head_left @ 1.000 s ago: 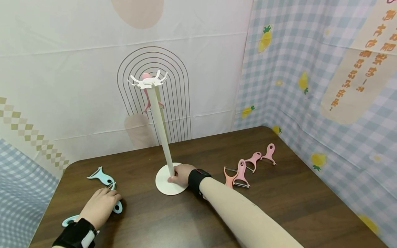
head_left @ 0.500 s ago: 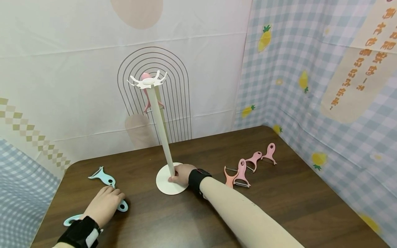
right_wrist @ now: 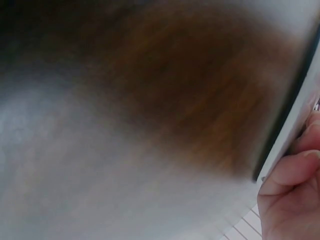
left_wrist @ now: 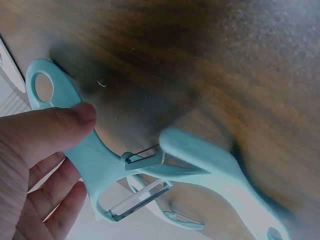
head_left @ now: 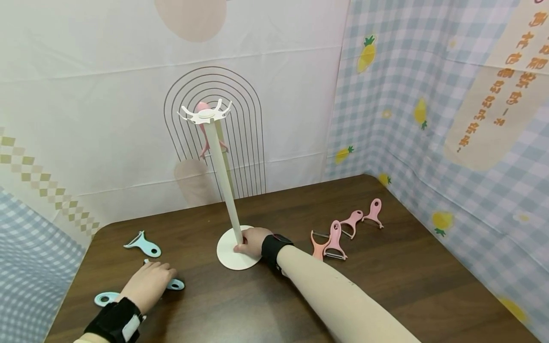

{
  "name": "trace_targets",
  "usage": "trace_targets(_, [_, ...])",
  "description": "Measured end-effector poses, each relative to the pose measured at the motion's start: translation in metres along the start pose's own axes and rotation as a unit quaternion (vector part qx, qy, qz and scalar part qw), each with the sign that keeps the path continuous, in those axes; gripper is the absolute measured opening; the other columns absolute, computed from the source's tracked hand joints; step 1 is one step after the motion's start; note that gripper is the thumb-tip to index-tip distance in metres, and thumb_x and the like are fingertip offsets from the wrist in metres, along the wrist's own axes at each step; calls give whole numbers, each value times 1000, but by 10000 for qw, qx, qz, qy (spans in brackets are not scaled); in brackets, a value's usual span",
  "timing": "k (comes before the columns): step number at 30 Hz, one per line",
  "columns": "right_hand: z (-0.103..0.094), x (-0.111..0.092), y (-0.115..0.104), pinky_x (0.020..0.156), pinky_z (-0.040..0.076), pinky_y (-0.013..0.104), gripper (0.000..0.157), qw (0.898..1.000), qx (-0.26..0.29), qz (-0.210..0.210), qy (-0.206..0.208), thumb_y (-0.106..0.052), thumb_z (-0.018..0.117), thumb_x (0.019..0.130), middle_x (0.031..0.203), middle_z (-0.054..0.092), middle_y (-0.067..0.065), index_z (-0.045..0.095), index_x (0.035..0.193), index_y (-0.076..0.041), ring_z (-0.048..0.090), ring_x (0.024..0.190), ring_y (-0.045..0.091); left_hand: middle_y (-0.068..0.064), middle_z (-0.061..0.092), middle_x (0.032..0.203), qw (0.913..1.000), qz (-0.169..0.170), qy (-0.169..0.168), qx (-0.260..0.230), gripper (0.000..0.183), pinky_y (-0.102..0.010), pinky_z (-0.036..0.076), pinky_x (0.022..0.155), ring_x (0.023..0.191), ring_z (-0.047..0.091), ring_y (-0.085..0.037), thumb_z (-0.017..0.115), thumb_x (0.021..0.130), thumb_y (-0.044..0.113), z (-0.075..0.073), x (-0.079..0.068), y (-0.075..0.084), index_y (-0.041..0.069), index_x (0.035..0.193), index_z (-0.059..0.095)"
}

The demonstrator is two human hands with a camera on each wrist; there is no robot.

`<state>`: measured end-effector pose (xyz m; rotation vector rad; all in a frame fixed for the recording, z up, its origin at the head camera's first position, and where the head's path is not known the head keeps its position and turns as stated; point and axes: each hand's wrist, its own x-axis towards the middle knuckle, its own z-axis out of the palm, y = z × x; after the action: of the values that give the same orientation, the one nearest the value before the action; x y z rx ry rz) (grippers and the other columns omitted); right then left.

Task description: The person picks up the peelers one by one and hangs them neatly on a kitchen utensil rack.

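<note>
My left hand (head_left: 147,286) pinches a light blue Y-shaped peeler (left_wrist: 95,160), thumb on the front of its handle and fingers behind. The handle's ringed end pokes out past the fingers in the head view. In the left wrist view, its blade overlaps a second blue peeler (left_wrist: 225,182). My right hand (head_left: 255,242) grips the foot of the pole of a white hook stand (head_left: 224,181), just over its round base (head_left: 227,259). From a rear hook of the stand hangs a pink peeler (head_left: 204,140), partly hidden by the pole.
Blue peelers lie on the brown table on the left, one farther back (head_left: 147,247) and one by the left wrist (head_left: 105,298). Right of the stand lie pink peelers (head_left: 335,236) and an orange peeler (head_left: 319,247). Cloth curtains (head_left: 291,119) border the table's back and sides.
My left hand has shifted to the right with the blue peeler, whose ringed end now points more to the right. The right hand and the stand stay in place.
</note>
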<state>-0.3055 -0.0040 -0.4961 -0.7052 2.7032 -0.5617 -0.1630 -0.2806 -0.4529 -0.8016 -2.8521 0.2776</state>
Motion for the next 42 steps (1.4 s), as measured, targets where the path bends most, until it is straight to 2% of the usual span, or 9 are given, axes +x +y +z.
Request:
trace_targets(7, [-3,-3,-3,74,45,31,38,9999,129,96,-46,-48,68,87,82,63,-10,69,110,-17,56,75,10,-1,65,86,9988,-227,-411,-157,23,-44,49,78,85,63,-26,72,76,-5,-4,2,2,11,92,69])
trace_targets(11, [-4,-4,-4,74,45,30,38,9999,91,82,-64,-48,67,88,82,64,-10,69,110,-17,56,75,9,-1,65,89,9984,-290,-385,-298,24,-44,50,78,86,63,-26,70,78,-6,-6,3,1,10,95,69])
trace_targets(16, [-6,-6,-5,74,45,30,36,9999,128,66,-41,-46,68,88,82,64,-9,69,109,-16,56,75,10,-1,62,82,9986,-260,163,-421,26,-41,51,67,77,63,-22,75,73,-8,-13,9,-4,9,91,67])
trace_targets(21, [-5,-5,-4,73,45,30,38,9999,105,37,-21,-48,68,87,79,62,-10,70,109,-17,56,74,9,-2,60,81,9942,-378,769,-645,29,-39,51,62,71,61,-22,78,70,-10,-31,21,-12,6,91,67])
trace_targets(28, [-2,-2,-2,71,45,29,38,10000,19,-47,-21,-49,67,87,76,61,-11,70,107,-17,55,73,9,-3,63,95,9782,-822,1281,-1416,17,-36,50,60,80,63,-20,71,85,3,-60,42,-14,6,102,68])
trace_targets(31, [-4,-4,-5,72,45,29,37,10000,19,-43,-30,-48,67,88,76,61,-10,69,106,-17,55,74,9,-4,64,95,9679,-980,1610,-1665,19,-38,49,60,80,63,-20,70,86,3,-67,52,-13,5,105,67])
trace_targets(33, [-5,-6,-6,72,45,29,36,10000,22,-17,-33,-48,67,88,77,61,-10,69,106,-17,55,74,9,-5,64,94,9566,-1096,1861,-1955,19,-42,51,64,81,63,-22,70,87,3,-71,58,-12,5,105,66])
trace_targets(38, [-10,-13,-10,74,44,29,36,10000,32,41,-72,-47,66,89,78,61,-10,69,108,-17,55,75,9,-10,67,95,9113,-1603,2376,-2958,20,-43,52,69,83,66,-25,67,90,5,-87,72,-12,4,110,65])
trace_targets(42, [-14,-17,-13,74,44,29,34,9999,43,54,-78,-46,66,90,78,61,-10,69,108,-17,55,76,9,-14,67,99,8813,-1865,2768,-3345,23,-25,51,68,84,67,-25,63,94,9,-105,83,-15,1,116,63])
